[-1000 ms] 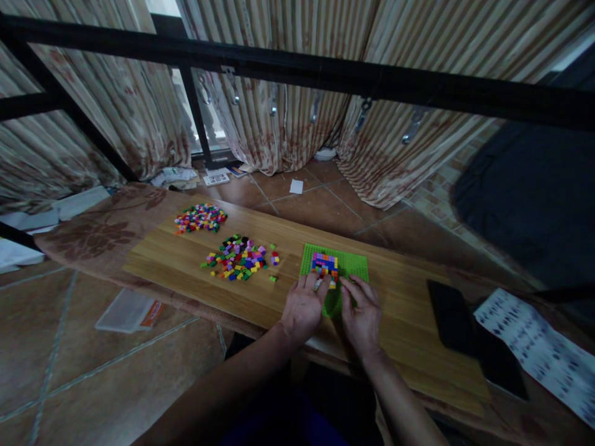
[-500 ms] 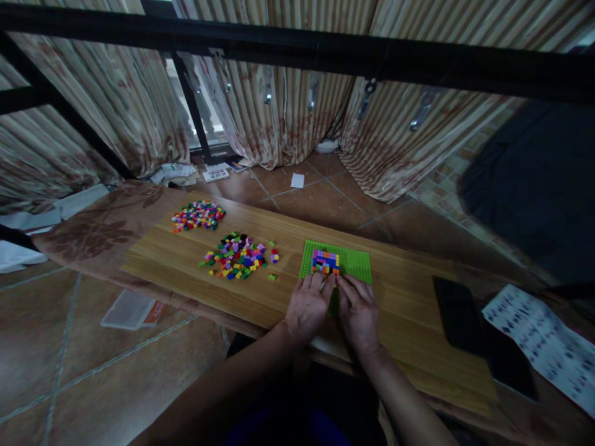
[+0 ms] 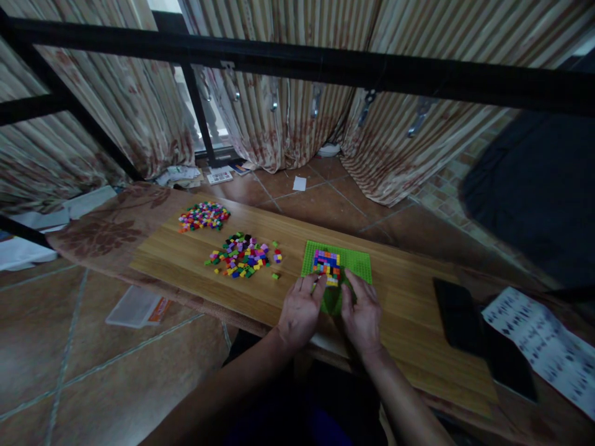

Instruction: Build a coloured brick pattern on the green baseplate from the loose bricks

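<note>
A green studded baseplate (image 3: 357, 261) lies on the wooden board, carrying a flat patch of colourful toy bricks (image 3: 331, 257) in purple, orange, blue, yellow and other colours. At the patch's lower left, my left hand (image 3: 300, 310) has its fingers bent and its thumb close to the index finger; anything pinched there is too small to make out. My right hand (image 3: 363, 313) is just right of the patch, over the plate's near right part. Its thumb and index finger stand apart with nothing visible between them.
Left of the plate lies a pile of loose bricks (image 3: 244, 255), with a second pile (image 3: 204, 215) of smaller-looking pieces farther off. A black tablet-like object (image 3: 458, 316) and a printed sheet (image 3: 542, 341) lie at the right. A clear plastic lid (image 3: 132, 306) is on the floor.
My right thumb and index finger have drawn back from the bricks and spread apart. My left hand has shifted slightly left and down, showing more of the patch's near edge. The view has tilted slightly.
</note>
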`<action>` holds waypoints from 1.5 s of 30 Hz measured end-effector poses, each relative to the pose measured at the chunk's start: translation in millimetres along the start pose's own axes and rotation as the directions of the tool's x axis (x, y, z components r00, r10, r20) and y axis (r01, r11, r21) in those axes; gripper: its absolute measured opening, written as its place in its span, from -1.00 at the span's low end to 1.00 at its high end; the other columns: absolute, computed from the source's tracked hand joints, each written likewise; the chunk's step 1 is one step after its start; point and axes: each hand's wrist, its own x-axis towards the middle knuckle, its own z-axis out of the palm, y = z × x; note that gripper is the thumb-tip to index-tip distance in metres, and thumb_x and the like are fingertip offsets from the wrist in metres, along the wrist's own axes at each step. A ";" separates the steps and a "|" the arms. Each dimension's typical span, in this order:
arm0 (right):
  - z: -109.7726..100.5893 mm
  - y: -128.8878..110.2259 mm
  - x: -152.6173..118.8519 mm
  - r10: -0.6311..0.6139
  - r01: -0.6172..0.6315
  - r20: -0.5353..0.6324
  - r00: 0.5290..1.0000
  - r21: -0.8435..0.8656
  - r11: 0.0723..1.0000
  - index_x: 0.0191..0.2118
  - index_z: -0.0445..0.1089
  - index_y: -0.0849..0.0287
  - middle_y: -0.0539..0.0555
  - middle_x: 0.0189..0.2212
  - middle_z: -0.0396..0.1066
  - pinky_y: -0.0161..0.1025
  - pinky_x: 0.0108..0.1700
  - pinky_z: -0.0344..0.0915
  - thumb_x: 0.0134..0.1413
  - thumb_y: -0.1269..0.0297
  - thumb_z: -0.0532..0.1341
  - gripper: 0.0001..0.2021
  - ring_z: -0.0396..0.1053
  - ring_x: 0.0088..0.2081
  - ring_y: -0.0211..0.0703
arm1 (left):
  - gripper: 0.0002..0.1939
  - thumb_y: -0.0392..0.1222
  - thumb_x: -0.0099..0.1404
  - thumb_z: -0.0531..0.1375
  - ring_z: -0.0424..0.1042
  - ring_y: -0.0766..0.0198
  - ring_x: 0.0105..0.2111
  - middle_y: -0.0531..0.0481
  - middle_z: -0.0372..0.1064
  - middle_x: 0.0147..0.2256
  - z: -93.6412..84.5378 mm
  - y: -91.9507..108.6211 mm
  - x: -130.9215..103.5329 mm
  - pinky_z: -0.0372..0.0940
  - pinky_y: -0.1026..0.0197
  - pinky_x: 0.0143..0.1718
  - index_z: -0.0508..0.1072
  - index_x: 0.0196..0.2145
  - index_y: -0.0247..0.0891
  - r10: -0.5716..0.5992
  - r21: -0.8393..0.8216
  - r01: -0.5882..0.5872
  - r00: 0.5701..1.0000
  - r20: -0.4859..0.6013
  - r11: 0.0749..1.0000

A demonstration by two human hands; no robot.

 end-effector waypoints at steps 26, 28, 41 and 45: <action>13.5 -13.5 -1.6 0.329 -0.336 0.070 0.942 0.188 0.923 -0.15 0.48 0.22 0.21 -0.17 0.47 -0.09 -0.02 0.30 0.19 0.09 0.05 -0.63 0.41 -0.13 -0.05 | -0.63 -0.24 0.40 -0.02 0.31 0.08 -0.06 -0.19 0.28 0.03 -1.9 2.5 13.6 0.28 0.05 -0.07 0.28 0.13 -0.24 -0.020 0.154 0.006 0.995 0.093 0.988; 13.2 -15.5 -2.0 0.318 -0.327 0.078 0.945 0.175 0.929 -0.14 0.48 0.23 0.22 -0.15 0.47 -0.10 -0.02 0.30 0.20 0.10 0.03 -0.62 0.41 -0.12 -0.05 | -0.62 -0.23 0.40 -0.02 0.31 0.08 -0.05 -0.20 0.28 0.04 -1.7 3.0 13.0 0.28 0.05 -0.07 0.26 0.14 -0.25 -0.018 0.159 0.002 0.995 0.096 0.987; 23.1 -4.8 10.6 0.655 -0.634 0.126 0.745 0.439 0.637 -0.39 0.52 0.28 0.12 -0.49 0.50 -0.28 -0.43 0.27 -0.04 -0.11 0.22 -0.54 0.39 -0.48 -0.16 | -0.62 -0.26 0.40 -0.04 0.33 0.08 -0.06 -0.23 0.28 0.05 0.4 2.3 14.7 0.29 0.07 -0.10 0.26 0.14 -0.30 0.019 0.217 -0.047 0.992 0.127 0.975; 24.1 -4.5 19.7 0.691 -0.660 0.123 0.713 0.452 0.601 -0.43 0.53 0.29 0.13 -0.52 0.51 -0.30 -0.47 0.24 -0.22 -0.08 0.34 -0.56 0.39 -0.50 -0.17 | -0.63 -0.28 0.39 -0.02 0.32 0.08 -0.05 -0.22 0.28 0.04 0.0 1.9 15.5 0.29 0.07 -0.08 0.27 0.12 -0.29 0.014 0.200 -0.040 0.991 0.132 0.979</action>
